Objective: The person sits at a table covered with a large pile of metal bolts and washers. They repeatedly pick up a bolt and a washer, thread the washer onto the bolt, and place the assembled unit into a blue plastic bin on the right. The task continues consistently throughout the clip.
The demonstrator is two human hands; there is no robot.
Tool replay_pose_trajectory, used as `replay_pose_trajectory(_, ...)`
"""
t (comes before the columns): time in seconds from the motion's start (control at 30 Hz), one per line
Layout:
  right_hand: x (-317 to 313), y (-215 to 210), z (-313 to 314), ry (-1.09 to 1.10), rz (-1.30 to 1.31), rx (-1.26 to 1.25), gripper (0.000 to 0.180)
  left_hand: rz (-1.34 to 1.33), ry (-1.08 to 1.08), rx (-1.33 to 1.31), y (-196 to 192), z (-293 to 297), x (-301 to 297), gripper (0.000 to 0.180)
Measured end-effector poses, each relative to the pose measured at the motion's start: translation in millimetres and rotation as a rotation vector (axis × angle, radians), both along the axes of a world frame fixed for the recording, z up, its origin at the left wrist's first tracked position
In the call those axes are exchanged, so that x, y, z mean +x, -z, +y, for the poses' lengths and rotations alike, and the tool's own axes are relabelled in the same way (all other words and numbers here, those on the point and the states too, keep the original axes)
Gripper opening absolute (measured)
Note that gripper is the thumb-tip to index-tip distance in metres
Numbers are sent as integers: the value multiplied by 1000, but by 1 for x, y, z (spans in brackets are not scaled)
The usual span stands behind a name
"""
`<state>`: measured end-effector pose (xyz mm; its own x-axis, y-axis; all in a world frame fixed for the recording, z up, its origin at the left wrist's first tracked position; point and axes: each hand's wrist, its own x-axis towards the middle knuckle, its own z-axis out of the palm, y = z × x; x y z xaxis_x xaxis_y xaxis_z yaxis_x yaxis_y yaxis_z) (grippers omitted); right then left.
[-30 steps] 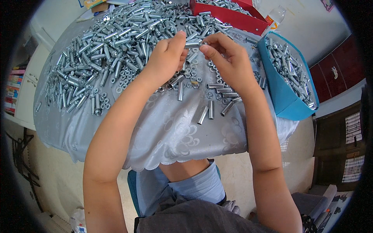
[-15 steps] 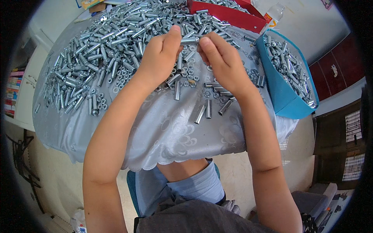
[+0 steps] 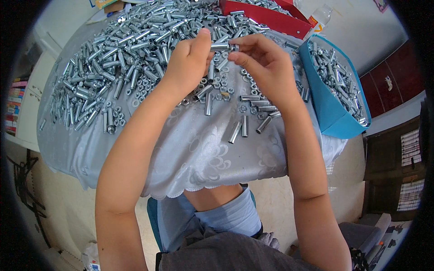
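Left hand [image 3: 187, 61] and right hand [image 3: 264, 63] both pinch one short silver metal sleeve bolt [image 3: 222, 46] above the counter [image 3: 199, 149] at 12 o'clock, seemingly mid-assembly; seating its end nut looks the next need.

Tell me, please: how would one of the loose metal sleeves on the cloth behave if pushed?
A loose metal sleeve looks round and smooth, so it would probably roll sideways. It seems rigid and heavy for its size, being shiny steel. The soft tablecloth may slow it.
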<state>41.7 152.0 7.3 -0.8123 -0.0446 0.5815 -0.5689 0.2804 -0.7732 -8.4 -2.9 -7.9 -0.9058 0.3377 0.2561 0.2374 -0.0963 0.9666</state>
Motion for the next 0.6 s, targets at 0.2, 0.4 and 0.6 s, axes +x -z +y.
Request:
replay_pose_trajectory(0.2, 4, -7, 8, 52, -128, 185, 16, -69, 50, -10, 1, -1, -4, 52)
replay_pose_trajectory(0.4, 5, -5, 3, 104, -103, 113, 21, -107, 53, 3, -1, -1, 0, 50)
replay_pose_trajectory(0.6, 0, -4, 12, 58, -25, 219, 21, -122, 86, 27, -1, -4, -3, 47)
